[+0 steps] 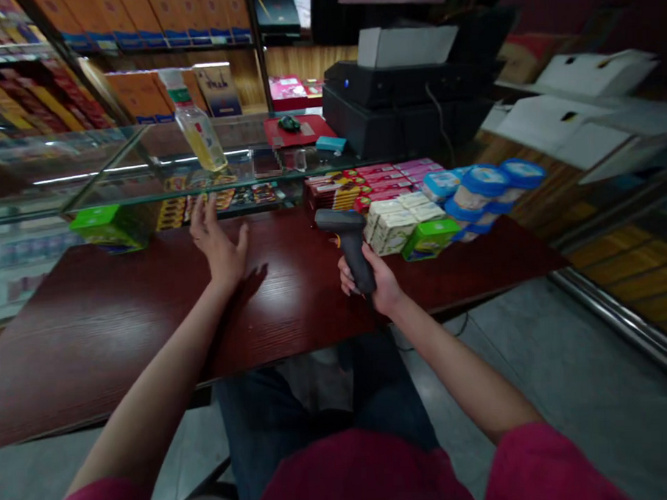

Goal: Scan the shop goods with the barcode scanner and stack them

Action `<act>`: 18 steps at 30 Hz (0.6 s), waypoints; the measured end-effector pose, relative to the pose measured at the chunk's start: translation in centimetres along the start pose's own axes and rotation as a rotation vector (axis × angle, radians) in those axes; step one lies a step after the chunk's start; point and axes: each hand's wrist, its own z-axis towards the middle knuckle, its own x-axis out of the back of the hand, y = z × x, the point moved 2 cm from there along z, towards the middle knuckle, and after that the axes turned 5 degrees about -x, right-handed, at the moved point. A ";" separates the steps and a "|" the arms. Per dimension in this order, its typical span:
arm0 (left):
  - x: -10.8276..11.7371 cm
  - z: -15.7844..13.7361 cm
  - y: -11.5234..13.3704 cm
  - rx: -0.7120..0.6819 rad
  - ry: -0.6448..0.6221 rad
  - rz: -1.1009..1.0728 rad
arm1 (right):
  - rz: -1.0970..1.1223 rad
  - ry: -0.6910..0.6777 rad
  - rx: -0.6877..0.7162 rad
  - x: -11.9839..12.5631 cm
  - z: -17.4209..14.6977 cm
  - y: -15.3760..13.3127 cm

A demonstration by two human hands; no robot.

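Observation:
My right hand [376,279] is wrapped round the grip of a black barcode scanner [352,242], its head pointing left above the dark red-brown desk [291,296]. My left hand [216,240] is raised over the desk with its fingers spread and nothing in it. To its left sits a green box [111,229]. Right of the scanner stand pale small cartons [398,221], with another green box [431,238] at their front. Behind them lie red and pink packs [383,183], and blue-lidded tubs [482,188] are stacked at the right.
Beyond the desk a glass counter [142,166] holds an upright bottle [196,131] of yellowish liquid and a red tray [300,130]. Black machines [393,107] stand at the back right, beside white cartons [571,122]. Shelves of orange boxes [163,18] line the back.

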 end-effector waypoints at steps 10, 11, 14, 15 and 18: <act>-13.4 -1.6 25.9 -0.440 -0.441 -0.247 | 0.012 0.289 0.162 7.3 -14.6 -3.9; -14.2 -1.7 27.1 -0.455 -0.464 -0.261 | 0.010 0.314 0.177 7.8 -15.7 -4.2; -16.0 -2.5 29.1 -0.491 -0.511 -0.305 | -0.001 0.424 0.227 9.4 -18.1 -4.8; -16.4 -2.9 29.3 -0.503 -0.520 -0.320 | 0.004 0.463 0.243 10.0 -18.8 -4.9; -16.6 -4.4 29.2 -0.539 -0.534 -0.359 | 0.049 0.546 0.277 11.5 -20.2 -4.9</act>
